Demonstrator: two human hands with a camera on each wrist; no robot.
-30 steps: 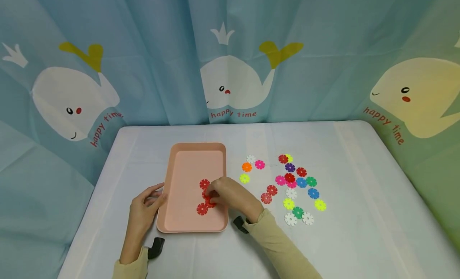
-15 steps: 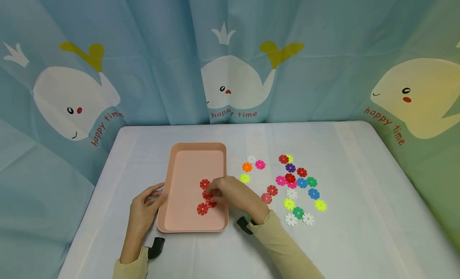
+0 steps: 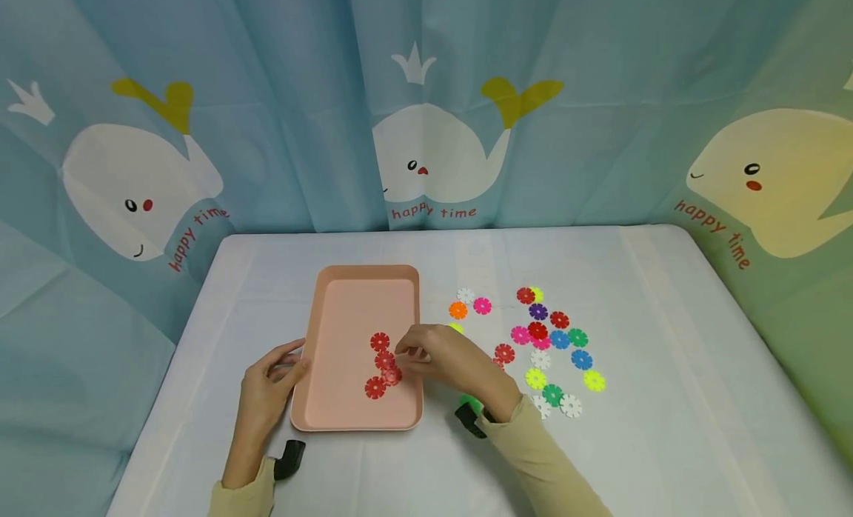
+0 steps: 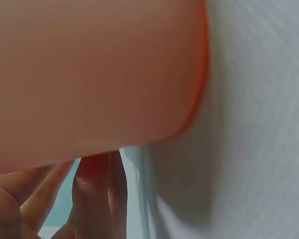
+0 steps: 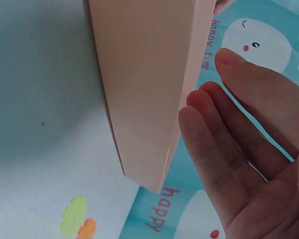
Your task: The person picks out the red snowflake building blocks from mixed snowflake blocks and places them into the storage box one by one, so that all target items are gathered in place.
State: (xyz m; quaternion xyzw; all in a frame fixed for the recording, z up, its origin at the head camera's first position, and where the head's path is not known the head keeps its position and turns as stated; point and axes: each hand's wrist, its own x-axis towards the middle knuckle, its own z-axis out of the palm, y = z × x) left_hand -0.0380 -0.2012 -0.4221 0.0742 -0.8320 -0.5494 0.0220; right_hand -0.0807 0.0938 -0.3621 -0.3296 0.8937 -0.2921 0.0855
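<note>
A pink rectangular tray lies on the white table in the head view. Several red notched plastic discs are in it, some overlapping. My left hand grips the tray's left edge, its thumb at the rim; the left wrist view shows fingers against the outer wall. Over the tray's right edge hovers my right hand, just right of the red discs. In the right wrist view its thumb and fingers are apart, with nothing between them.
Loose notched discs lie scattered right of the tray, among them an orange disc, a purple disc, a blue disc and a white disc. A green disc lies by the right wrist. A whale-print curtain hangs behind the table.
My right hand has let go of the red discs and drawn back to the right, uncovering them. The left hand and the tray stay in place.
</note>
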